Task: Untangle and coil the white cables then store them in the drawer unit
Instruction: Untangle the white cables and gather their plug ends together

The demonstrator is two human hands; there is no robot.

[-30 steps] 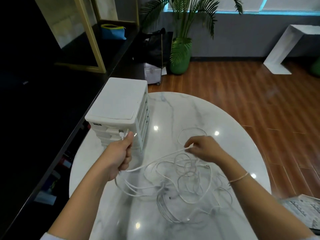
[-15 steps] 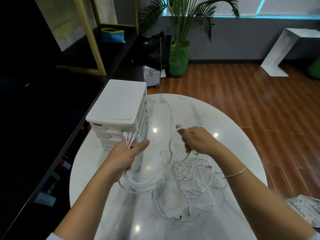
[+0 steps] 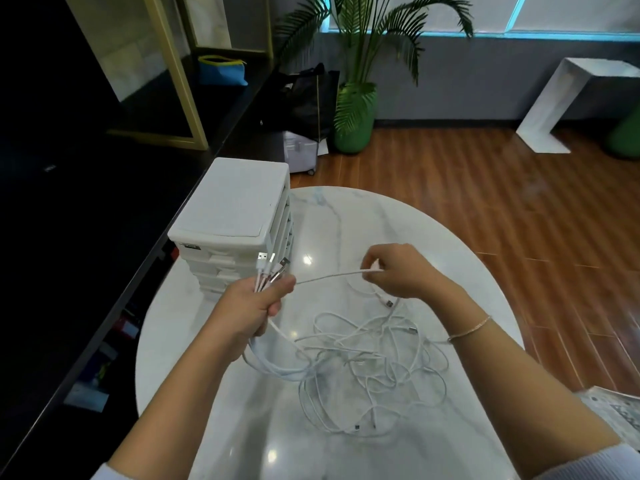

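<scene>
Several white cables [image 3: 363, 368] lie knotted on the desk [image 3: 346, 220] before the drawer unit [image 3: 235, 216]. Left hand [image 3: 252, 313] clenches a bundle of their ends, at least three plugs [image 3: 272, 263] poking up; right hand [image 3: 398, 271] pinches one strand taut. Pulling harder would likely tighten the knots or drag the heap off the desk. One drawer unit; cable count unclear.

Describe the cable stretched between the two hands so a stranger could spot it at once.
Start at the white drawer unit on the round marble table. In front of it, the left hand grips a bunch of plugs. One taut cable runs from it straight to the right hand, unlike the slack tangled cables lying below.
</scene>
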